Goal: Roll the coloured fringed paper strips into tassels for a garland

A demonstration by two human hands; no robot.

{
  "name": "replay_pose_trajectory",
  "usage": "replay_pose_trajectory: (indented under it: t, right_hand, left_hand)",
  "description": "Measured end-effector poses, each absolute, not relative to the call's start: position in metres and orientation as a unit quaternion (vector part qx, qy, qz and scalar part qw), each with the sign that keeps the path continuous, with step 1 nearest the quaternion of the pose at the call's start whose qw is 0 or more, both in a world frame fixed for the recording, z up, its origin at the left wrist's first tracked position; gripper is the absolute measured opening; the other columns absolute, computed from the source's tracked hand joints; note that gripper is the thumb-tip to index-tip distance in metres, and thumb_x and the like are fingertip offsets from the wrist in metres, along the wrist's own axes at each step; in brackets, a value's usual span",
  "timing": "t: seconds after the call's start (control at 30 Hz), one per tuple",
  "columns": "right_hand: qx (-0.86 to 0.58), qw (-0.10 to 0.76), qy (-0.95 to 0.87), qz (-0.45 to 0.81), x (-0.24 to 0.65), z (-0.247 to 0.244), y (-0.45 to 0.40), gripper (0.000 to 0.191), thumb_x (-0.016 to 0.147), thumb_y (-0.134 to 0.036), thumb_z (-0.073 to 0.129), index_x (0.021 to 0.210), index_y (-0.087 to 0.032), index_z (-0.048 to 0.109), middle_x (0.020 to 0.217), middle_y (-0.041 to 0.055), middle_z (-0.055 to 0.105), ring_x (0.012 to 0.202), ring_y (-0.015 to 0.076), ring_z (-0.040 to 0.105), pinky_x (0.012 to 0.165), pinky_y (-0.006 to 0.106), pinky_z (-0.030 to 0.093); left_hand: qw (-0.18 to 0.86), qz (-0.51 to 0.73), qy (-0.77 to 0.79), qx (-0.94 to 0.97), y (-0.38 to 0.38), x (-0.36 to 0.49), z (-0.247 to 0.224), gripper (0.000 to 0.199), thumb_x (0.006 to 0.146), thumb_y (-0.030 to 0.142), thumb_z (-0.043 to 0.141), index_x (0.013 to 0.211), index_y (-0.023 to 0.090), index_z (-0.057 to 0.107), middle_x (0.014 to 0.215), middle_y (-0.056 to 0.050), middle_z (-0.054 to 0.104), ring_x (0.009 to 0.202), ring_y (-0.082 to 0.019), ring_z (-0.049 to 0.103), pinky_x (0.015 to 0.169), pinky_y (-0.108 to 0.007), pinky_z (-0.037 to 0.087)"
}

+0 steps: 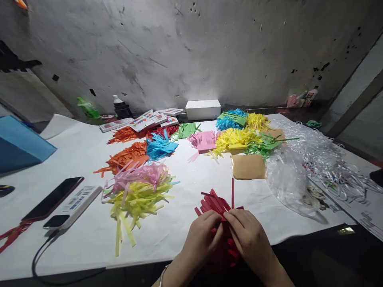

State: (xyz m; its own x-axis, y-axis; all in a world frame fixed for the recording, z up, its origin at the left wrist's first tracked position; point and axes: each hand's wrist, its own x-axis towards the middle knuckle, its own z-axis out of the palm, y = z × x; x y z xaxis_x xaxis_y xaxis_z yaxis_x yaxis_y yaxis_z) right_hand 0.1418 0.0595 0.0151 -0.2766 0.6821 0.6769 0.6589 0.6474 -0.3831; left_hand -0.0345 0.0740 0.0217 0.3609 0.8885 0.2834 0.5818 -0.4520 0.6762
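Note:
Near the table's front edge, my left hand (pixel 206 231) and my right hand (pixel 247 231) pinch a red paper tassel (pixel 214 203) between them. Its cut strips fan out beyond my fingertips, and one strip stands up above the right hand. More red strips hang down between my wrists, partly hidden in shadow. Just beyond my hands lies a brown paper packet (pixel 248 167). Left of my hands rests a yellow-green fringe bundle (pixel 137 201), with a pale pink bundle (pixel 146 175) behind it.
Orange (pixel 127 157), blue (pixel 161 145), pink (pixel 203 140) and yellow (pixel 236 139) fringe bundles lie across the white table (pixel 191 187). A clear plastic bag (pixel 287 179) and tangled white cords (pixel 338 175) are at right. A phone (pixel 54 198) and power bank (pixel 73 207) lie left.

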Motion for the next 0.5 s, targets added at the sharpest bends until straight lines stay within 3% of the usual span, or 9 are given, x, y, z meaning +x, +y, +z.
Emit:
replay_pose_trajectory:
  t: [0.1, 0.27, 0.37, 0.5]
  right_hand:
    - [-0.446, 0.424, -0.771, 0.163, 0.146, 0.023, 0.061, 0.027, 0.098, -0.011, 0.042, 0.107, -0.020, 0.067, 0.091, 0.0059, 0.070, 0.081, 0.0194, 0.067, 0.073, 0.031, 0.056]
    - [-0.505, 0.392, -0.630, 0.440, 0.151, 0.040, 0.068, 0.027, 0.100, -0.034, 0.047, 0.086, -0.021, 0.066, 0.080, 0.0009, 0.066, 0.076, 0.0173, 0.061, 0.070, 0.027, 0.048]
    - [-0.509, 0.393, -0.578, 0.503, 0.149, 0.040, 0.070, 0.033, 0.096, -0.044, 0.051, 0.077, -0.019, 0.062, 0.069, -0.0016, 0.059, 0.067, 0.0151, 0.053, 0.061, 0.025, 0.041]
    - [-0.491, 0.385, -0.550, 0.555, 0.147, 0.036, 0.068, 0.042, 0.092, -0.055, 0.055, 0.073, -0.018, 0.059, 0.066, -0.0026, 0.053, 0.062, 0.0128, 0.047, 0.057, 0.023, 0.037]
  left_hand:
    - [0.197, 0.272, 0.471, 0.815, 0.078, -0.039, 0.018, 0.019, 0.084, 0.008, 0.053, 0.087, 0.020, 0.068, 0.081, -0.006, 0.070, 0.070, -0.020, 0.063, 0.062, -0.027, 0.045]
    - [0.229, 0.289, 0.445, 0.816, 0.081, -0.043, 0.028, 0.023, 0.089, 0.011, 0.051, 0.101, 0.021, 0.068, 0.096, -0.010, 0.073, 0.085, -0.023, 0.067, 0.075, -0.032, 0.051]
    - [0.292, 0.323, 0.417, 0.798, 0.077, -0.039, 0.036, 0.023, 0.090, 0.014, 0.055, 0.108, 0.022, 0.067, 0.099, -0.009, 0.072, 0.089, -0.022, 0.066, 0.078, -0.031, 0.052]
    - [0.344, 0.356, 0.416, 0.763, 0.078, -0.038, 0.035, 0.020, 0.089, 0.015, 0.057, 0.102, 0.023, 0.068, 0.085, -0.004, 0.072, 0.076, -0.018, 0.065, 0.070, -0.027, 0.050]
